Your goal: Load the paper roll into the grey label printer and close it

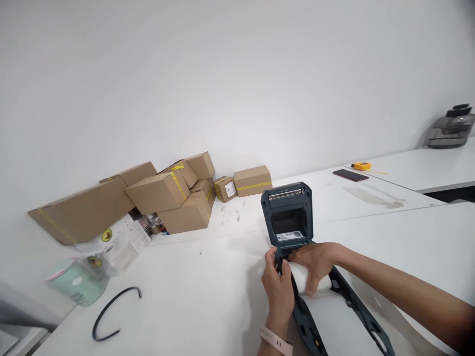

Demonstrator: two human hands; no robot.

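Note:
A dark grey label printer stands on the white table with its lid raised. Inside its bay sits a white paper roll, and a wide strip of white paper runs from it toward me. My left hand, with a pink band on the wrist, grips the printer's left edge, its thumb beside the roll. Reaching in from the right, my right hand has its fingers and thumb around the roll. The fingertips of that hand are partly hidden inside the bay.
Cardboard boxes are stacked along the wall, with smaller ones beside them. A curved black strip, a mint green container and packages lie left. A phone, yellow tape measure and dark jug are at the back right.

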